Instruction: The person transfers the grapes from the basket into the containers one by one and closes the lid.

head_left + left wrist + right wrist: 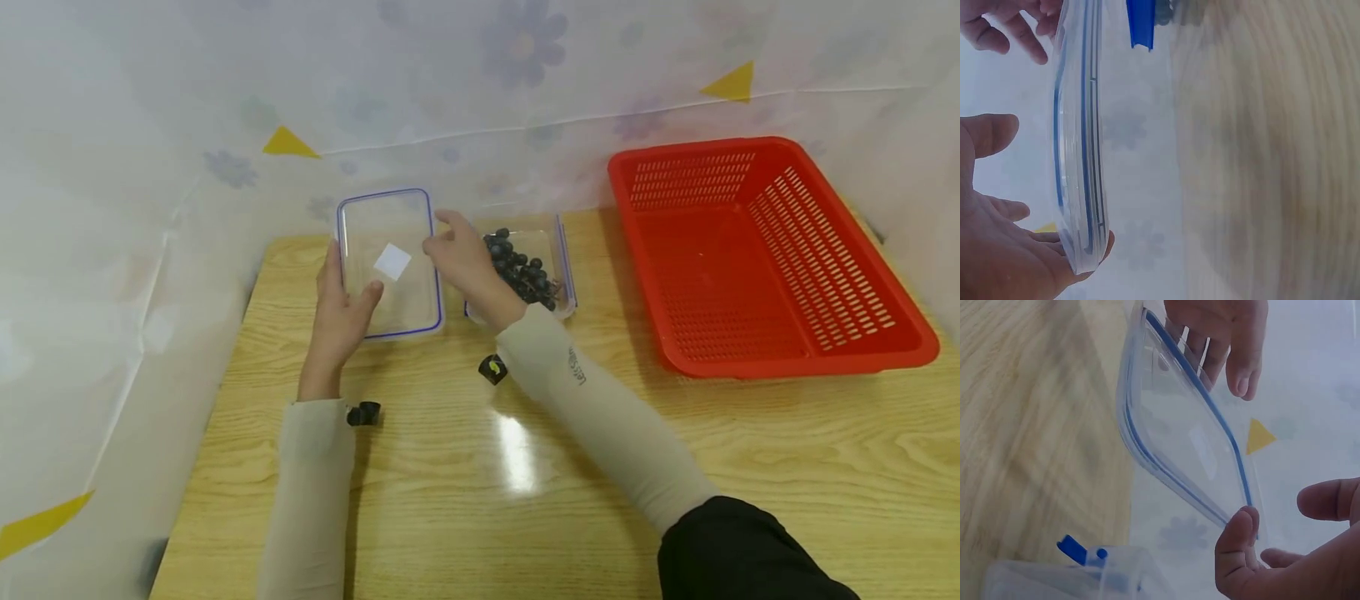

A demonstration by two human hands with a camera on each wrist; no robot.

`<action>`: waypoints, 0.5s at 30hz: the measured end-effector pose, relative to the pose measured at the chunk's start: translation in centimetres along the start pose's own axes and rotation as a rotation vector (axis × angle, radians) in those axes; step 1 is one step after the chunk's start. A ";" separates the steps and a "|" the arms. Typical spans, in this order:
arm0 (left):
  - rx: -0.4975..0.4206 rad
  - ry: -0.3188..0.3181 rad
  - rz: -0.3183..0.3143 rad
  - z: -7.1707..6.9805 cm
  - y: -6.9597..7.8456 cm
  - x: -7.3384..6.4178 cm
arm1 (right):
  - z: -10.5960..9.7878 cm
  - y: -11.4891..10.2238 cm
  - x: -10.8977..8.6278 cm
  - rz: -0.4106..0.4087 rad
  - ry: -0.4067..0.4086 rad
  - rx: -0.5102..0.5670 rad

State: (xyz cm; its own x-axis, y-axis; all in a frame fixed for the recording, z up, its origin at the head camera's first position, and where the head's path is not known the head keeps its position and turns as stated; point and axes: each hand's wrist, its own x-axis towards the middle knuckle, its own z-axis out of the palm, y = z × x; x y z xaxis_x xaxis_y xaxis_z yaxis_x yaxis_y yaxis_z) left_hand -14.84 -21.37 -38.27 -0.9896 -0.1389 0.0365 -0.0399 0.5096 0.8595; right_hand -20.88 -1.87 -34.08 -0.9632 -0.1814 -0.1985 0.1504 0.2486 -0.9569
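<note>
A clear lid (405, 304) with a blue seal round its edge and a white square label (392, 262) is raised over the table's far left part. My left hand (341, 321) holds its left edge, fingers behind and thumb on the near side, the thumb standing off the surface in the left wrist view. At the right edge, my right hand (468, 262) grips with bent fingers (1235, 550), its thumb apart. Just beyond the right wrist, dark grapes (521, 267) lie in a clear container (542, 242) with blue latches, partly hidden by that hand.
A red perforated basket (750, 371) stands at the right of the wooden table (450, 517). Behind and to the left hangs a pale flowered sheet (450, 83) with yellow tape pieces (288, 143). The container's blue latch (1072, 549) sticks out.
</note>
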 end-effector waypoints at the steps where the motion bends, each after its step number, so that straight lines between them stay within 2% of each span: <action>1: -0.005 0.011 0.017 0.1 0.2 0.0 | -0.2 -0.1 0.0 -0.001 0.009 0.027; 5: -0.026 0.070 0.107 0.5 1.0 -0.2 | -1.0 -0.5 -0.2 -0.030 0.023 0.120; 7: -0.060 0.103 0.163 0.6 1.5 -0.4 | -1.4 -0.6 -0.4 -0.061 0.032 0.100; 10: -0.164 0.126 0.247 0.8 2.4 -0.6 | -2.1 -0.8 -0.9 -0.114 0.044 0.048; 13: -0.291 0.120 0.317 1.0 3.7 -0.9 | -2.9 -1.1 -1.5 -0.168 0.065 0.010; 15: -0.344 0.115 0.352 1.2 4.6 -1.0 | -3.3 -1.4 -1.9 -0.182 0.064 0.052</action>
State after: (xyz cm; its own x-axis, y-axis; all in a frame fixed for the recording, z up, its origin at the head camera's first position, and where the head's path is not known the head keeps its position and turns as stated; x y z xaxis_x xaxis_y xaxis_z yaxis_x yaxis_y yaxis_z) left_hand -14.17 -17.82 -34.97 -0.9127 -0.1114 0.3931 0.3600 0.2358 0.9027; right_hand -19.97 1.29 -31.63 -0.9875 -0.1574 -0.0092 -0.0176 0.1678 -0.9857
